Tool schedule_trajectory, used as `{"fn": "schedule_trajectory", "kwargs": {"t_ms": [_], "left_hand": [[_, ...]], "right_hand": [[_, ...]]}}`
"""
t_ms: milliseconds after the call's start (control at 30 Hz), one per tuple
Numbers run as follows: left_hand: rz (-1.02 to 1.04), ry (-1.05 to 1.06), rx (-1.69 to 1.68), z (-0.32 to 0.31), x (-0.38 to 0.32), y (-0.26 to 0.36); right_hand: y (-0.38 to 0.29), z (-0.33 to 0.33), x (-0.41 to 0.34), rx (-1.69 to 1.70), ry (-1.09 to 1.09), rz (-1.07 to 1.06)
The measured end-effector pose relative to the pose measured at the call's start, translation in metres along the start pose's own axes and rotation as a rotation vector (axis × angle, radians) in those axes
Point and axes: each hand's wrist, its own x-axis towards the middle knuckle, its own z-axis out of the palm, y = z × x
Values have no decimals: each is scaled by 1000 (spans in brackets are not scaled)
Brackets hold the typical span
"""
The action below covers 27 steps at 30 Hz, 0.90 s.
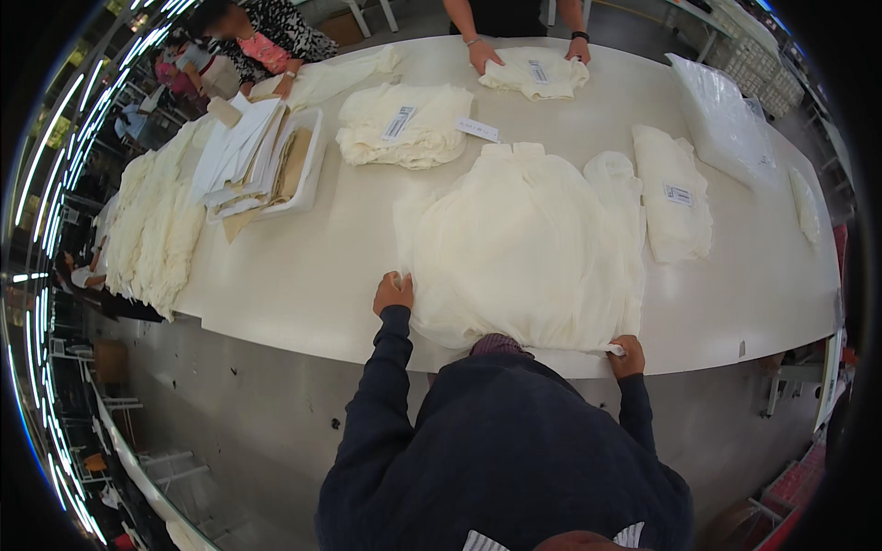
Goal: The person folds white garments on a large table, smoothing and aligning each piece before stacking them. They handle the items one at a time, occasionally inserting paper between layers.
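A cream, thin-fabric garment [517, 234] lies spread on the white table [289, 282] right in front of me, its narrow banded end pointing away. My left hand [393, 293] pinches its left edge. At the near right corner, my right hand [627, 356] grips the hem, and a bit of cloth shows between thumb and fingers. Just right of the garment is a folded cream garment [672, 206] bearing a printed label. Beyond it to the left sits a thicker folded cream garment stack [403, 134], also labelled, with a white tag [477, 129] beside it.
At left, a white plastic bin [310, 165] holds paper and card sheets [241, 148], beside heaped cream garments [155, 220]. Clear plastic bags [730, 127] lie at far right. Across the table, a co-worker's hands [486, 56] hold a small folded garment [534, 72]; another person [265, 41] leans in.
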Motion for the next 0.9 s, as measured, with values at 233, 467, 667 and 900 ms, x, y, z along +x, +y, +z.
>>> {"fn": "schedule_trajectory", "kwargs": {"t_ms": [233, 467, 667, 900], "left_hand": [[211, -127, -38, 32, 7, 20], [-136, 38, -972, 36, 27, -30], [-151, 56, -1441, -8, 25, -47], [-326, 141, -1311, -31, 18, -74]], "right_hand": [[-10, 1, -5, -34, 71, -25], [-13, 0, -5, -25, 73, -26], [-8, -4, -9, 39, -30, 56], [-5, -20, -16, 44, -406, 300]]}}
